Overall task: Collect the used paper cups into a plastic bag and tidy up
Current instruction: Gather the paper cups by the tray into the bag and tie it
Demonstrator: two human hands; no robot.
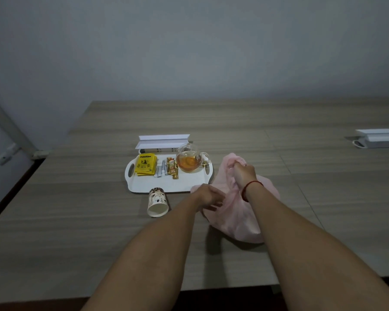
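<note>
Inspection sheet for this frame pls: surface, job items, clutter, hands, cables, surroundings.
surface: wood-grain table, no spills seen
job's things: one paper cup on its side before the tray, mouth toward camera; pink plastic bag right of it
clutter: white tray holding yellow packets, sachets, glass teapot of tea
hands: right hand grips the bag's top edge; left hand at its left edge, grip unclear
cables: white loop beside the far-right box, possibly a cord
surroundings: grey wall; second box behind the tray

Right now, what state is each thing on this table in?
Patterned paper cup: lying on its side, outside the bag.
Pink plastic bag: on the table, top bunched in the right hand.
Left hand: at the bag's edge, grip unclear.
Round glass teapot: upright on the white tray, holding amber tea.
</note>
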